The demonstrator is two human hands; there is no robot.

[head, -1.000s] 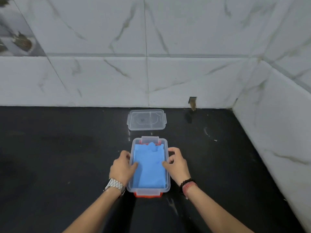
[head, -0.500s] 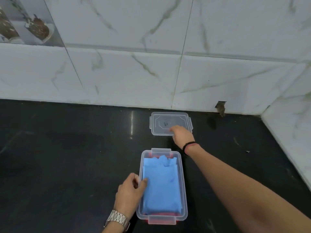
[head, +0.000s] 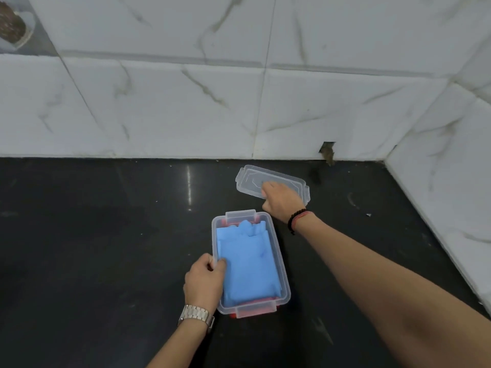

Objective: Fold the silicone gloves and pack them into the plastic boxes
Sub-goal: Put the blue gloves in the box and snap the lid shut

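Head view: folded blue silicone gloves (head: 248, 264) lie inside a clear rectangular plastic box (head: 281, 272) on a black countertop (head: 93, 248). The left hand (head: 204, 284) pinches the box's left rim; the right hand (head: 281, 200) grips the clear plastic lid (head: 248, 179) beyond it. Best practice now: keep the box pinned, square the lid over it, then press the end clips.

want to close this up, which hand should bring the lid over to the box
Right. The right hand already grips the clear lid by its near edge, while the left hand holds the left wall of the box, steadying it with the folded blue gloves inside.
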